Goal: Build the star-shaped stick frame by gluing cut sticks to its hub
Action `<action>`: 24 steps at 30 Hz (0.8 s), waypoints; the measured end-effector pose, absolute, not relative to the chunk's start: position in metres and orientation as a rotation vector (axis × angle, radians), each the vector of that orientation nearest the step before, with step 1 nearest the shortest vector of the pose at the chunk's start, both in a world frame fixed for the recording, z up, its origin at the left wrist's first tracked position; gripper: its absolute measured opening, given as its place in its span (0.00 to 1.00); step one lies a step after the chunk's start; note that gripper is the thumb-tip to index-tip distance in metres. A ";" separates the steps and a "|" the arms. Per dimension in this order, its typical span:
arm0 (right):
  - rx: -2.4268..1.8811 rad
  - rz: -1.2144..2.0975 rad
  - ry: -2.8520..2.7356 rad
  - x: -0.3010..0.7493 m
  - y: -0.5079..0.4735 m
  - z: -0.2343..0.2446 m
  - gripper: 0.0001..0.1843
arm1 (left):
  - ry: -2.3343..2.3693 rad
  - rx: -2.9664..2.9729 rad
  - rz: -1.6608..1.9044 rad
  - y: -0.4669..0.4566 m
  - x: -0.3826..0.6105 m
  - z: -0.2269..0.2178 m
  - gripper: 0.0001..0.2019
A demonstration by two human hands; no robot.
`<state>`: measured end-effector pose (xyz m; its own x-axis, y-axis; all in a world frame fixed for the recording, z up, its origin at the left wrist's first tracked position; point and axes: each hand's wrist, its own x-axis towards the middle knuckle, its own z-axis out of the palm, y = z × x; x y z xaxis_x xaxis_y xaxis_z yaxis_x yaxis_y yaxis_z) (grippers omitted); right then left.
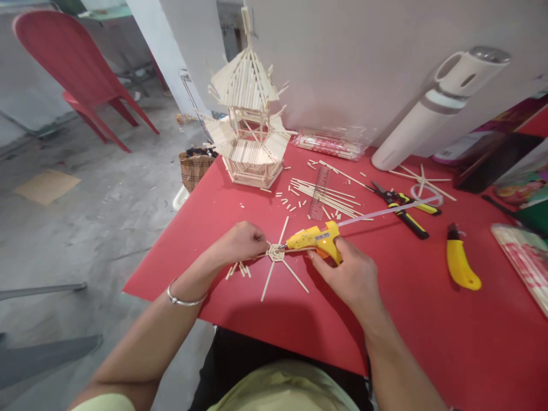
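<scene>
My right hand (pixel 353 271) is wrapped around the handle of a yellow hot glue gun (pixel 314 237), which has a small orange light showing and a long clear glue stick (pixel 385 210) trailing from its back. The nozzle points left at the hub of a spoked frame of thin wooden sticks (pixel 276 253) lying on the table. My left hand (pixel 242 242) is closed in a pinch at the left side of that hub; what sits between its fingertips is too small to make out. Several short cut sticks (pixel 240 270) lie just below the left wrist.
A tiered stick pagoda (pixel 250 125) stands at the back of the red table (pixel 411 337). Beyond my hands lie loose sticks (pixel 329 197), a clear ruler (pixel 319 194) and pliers (pixel 402 208). To the right are a yellow-handled cutter (pixel 462 262), stick packs (pixel 522 262) and a white thermos (pixel 440 108).
</scene>
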<state>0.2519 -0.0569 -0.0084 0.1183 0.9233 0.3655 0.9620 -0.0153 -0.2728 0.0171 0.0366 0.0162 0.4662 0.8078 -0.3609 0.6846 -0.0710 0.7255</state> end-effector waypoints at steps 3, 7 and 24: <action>-1.958 -0.118 -1.818 0.252 -0.057 -0.010 0.23 | 1.268 1.795 0.171 0.036 0.017 0.017 0.11; -1.961 -0.117 -1.819 0.253 -0.057 -0.011 0.23 | 1.257 1.777 0.164 0.036 0.017 0.017 0.12; -1.961 -0.133 -1.819 0.254 -0.056 -0.011 0.23 | 1.207 1.799 0.166 0.036 0.015 0.015 0.12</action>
<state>0.2537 -0.0565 -0.0113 0.1213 0.9201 0.3725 0.9646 -0.0206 -0.2631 0.0147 0.0363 0.0155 0.5073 0.7834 -0.3591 0.6576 -0.0825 0.7489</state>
